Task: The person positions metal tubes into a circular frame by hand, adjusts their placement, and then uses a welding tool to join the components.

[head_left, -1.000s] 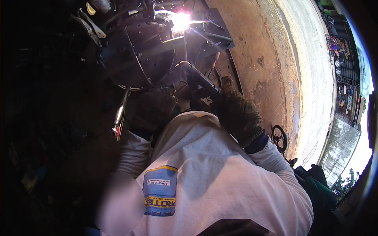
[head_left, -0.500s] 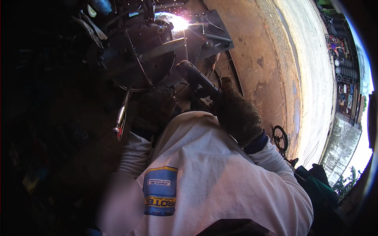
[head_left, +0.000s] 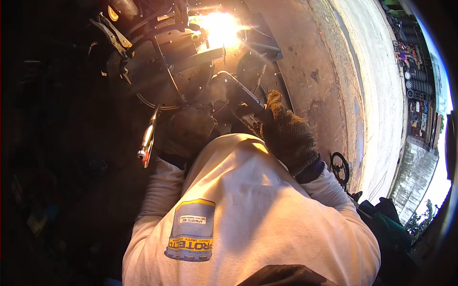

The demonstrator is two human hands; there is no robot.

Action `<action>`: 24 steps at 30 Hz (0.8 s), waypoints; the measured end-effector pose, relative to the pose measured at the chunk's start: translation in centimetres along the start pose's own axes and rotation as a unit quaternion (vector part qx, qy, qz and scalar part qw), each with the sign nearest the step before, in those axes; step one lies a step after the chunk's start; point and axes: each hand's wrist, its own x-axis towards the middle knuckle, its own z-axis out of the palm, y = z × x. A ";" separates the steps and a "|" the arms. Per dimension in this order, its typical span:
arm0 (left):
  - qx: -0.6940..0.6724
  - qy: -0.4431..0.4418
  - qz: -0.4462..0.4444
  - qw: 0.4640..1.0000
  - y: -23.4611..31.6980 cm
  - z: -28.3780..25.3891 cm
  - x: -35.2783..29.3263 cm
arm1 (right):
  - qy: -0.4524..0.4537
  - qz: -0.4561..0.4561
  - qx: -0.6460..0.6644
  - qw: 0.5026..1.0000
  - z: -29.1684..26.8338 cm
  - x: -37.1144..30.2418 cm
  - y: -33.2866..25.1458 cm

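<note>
My gloved right hand (head_left: 288,136) is wrapped round the handle of a dark welding electrode holder (head_left: 243,90). A thin rod runs up from the holder's head towards a bright arc, whose glare hides the spot being welded. The arc burns at the far edge of a round dark metal frame (head_left: 167,71) with crossing bars. At the frame's near side sits my gloved left hand (head_left: 188,126), in deep shade with its fingers not readable. Beside it, shiny locking pliers (head_left: 148,136) stick out from the frame's rim. A second pair of locking pliers (head_left: 113,35) is at the frame's upper left.
Sparks fly around the arc. A flat metal plate (head_left: 265,40) lies at the frame's right, above brown ground (head_left: 319,81). Further right are a pale paved strip (head_left: 377,90), a small dark wheel (head_left: 339,168) and stacked tyres (head_left: 422,83). The left side is very dark.
The arc has grown larger and turned from white-violet to orange-yellow, lighting the frame, pliers and my shirt. A pale blurred shape at lower left is gone. Both hands stay nearly in place.
</note>
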 end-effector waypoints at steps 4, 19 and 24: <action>-0.004 0.061 0.025 0.998 0.2 -1.1 0.1 | -0.059 0.093 0.060 0.992 -2.0 -1.0 -0.2; -0.018 0.040 -0.015 0.999 0.5 -1.2 0.6 | -0.135 0.087 0.051 0.986 -1.4 -0.5 0.3; 0.005 0.020 -0.027 0.999 0.7 -0.9 0.4 | -0.101 0.117 0.067 0.986 -1.3 -0.4 0.1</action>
